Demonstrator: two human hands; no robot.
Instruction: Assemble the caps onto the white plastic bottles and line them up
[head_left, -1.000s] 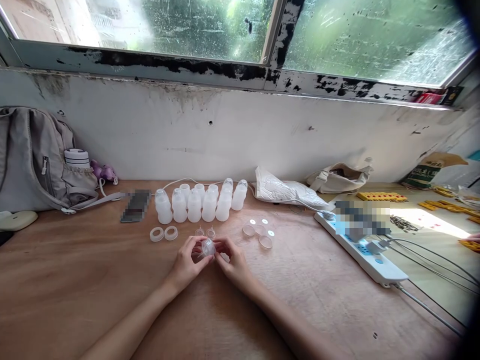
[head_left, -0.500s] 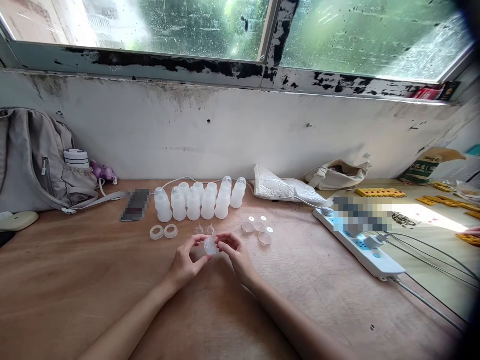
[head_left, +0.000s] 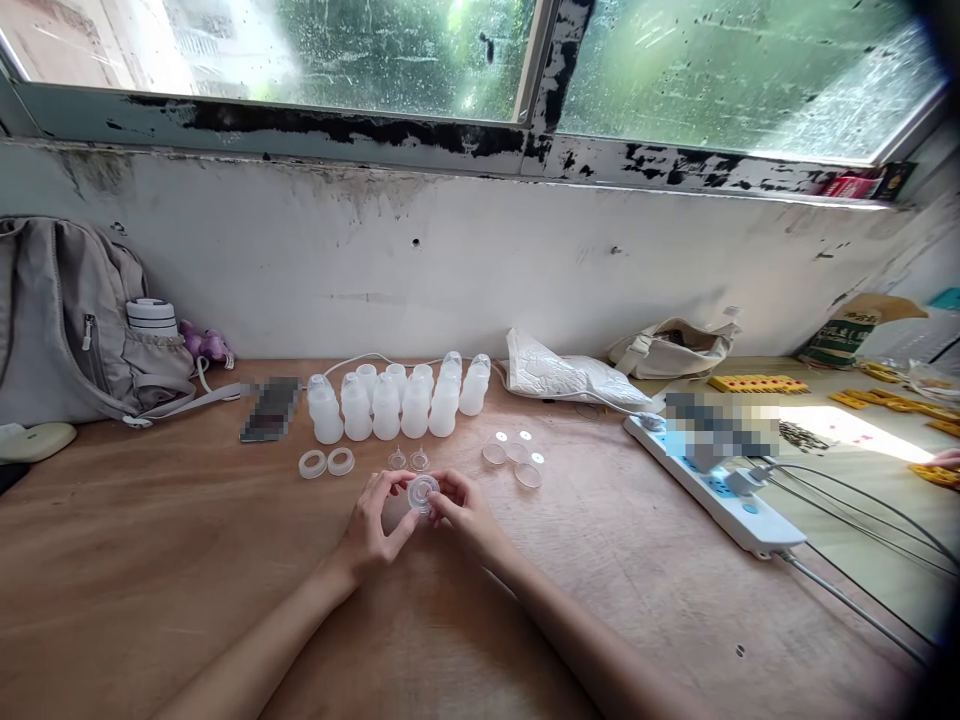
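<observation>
My left hand (head_left: 373,528) and my right hand (head_left: 466,512) meet over the wooden table (head_left: 150,560), both pinching a small clear plastic cap (head_left: 422,492) between their fingertips. Just beyond the cap lie two tiny clear funnel-shaped pieces (head_left: 408,460) and two white rings (head_left: 326,463). Several translucent white bottles (head_left: 397,402) stand in a cluster behind them. To the right of my hands lie a few clear discs (head_left: 517,459).
A grey backpack (head_left: 67,320) leans at the far left, with a phone (head_left: 271,408) beside it. A white plastic bag (head_left: 570,380), a beige pouch (head_left: 671,350) and a white power strip (head_left: 712,490) with cables sit to the right. Yellow parts (head_left: 757,384) lie beyond.
The cap has been turned between my fingertips, so its round face now points toward me. My hands stay in nearly the same place.
</observation>
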